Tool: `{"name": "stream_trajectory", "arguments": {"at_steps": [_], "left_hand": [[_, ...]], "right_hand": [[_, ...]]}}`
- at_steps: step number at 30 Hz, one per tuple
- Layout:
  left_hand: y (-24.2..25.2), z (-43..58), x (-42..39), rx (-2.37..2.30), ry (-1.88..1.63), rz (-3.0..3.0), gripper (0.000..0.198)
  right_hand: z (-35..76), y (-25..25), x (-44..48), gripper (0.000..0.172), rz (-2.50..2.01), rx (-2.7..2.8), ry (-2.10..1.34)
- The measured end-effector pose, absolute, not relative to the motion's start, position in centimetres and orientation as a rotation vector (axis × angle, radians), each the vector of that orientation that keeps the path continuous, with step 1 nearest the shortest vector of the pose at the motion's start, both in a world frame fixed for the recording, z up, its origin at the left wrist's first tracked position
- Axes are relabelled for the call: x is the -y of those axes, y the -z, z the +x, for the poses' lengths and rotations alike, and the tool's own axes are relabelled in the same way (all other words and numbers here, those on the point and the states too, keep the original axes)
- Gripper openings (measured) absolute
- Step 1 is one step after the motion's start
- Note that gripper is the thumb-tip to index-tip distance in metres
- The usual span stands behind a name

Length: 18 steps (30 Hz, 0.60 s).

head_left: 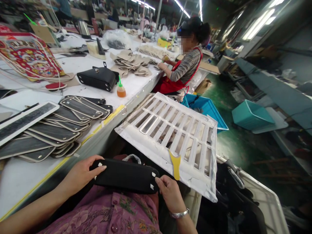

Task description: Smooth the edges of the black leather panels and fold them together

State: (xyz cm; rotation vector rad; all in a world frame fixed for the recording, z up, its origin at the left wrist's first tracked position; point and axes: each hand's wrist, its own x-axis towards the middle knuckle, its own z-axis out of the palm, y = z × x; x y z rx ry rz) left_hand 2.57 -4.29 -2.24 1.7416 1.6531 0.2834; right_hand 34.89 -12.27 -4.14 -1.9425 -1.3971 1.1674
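Note:
A black handbag (125, 175) lies across my lap, its long flat base turned up, with small white-wrapped studs near the corners. My left hand (84, 174) grips its left end, thumb on the base and fingers over the far edge. At the opposite end, my right hand (168, 190) pinches the corner beside two of the wrapped studs. The rest of the bag below the base is hidden. Close by on the left is a pile of dark oblong panels with pale edges (62, 130) on the table.
A white slatted rack (156, 143) carries a yellow scraper (175, 165) and one panel. On the table (19, 182) stand a finished black bag (97, 78) and a glue bottle (121, 90). A co-worker (186, 61) sits beyond. Black bags fill a bin (270, 201) at right.

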Motion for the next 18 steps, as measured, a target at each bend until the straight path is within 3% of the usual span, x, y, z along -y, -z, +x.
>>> {"name": "stream_trajectory", "arguments": {"at_steps": [12,18], "left_hand": [[1.4,1.7,3.7,-1.52,-0.35,1.617,0.039],[1.1,0.1,3.5,-1.396,-0.439,1.381,0.032]], "right_hand": [[34.9,4.3,11.6,0.039,-2.031,1.449,-1.138],[35.0,4.0,11.2,0.044,-2.057,1.456,-1.281]]}}
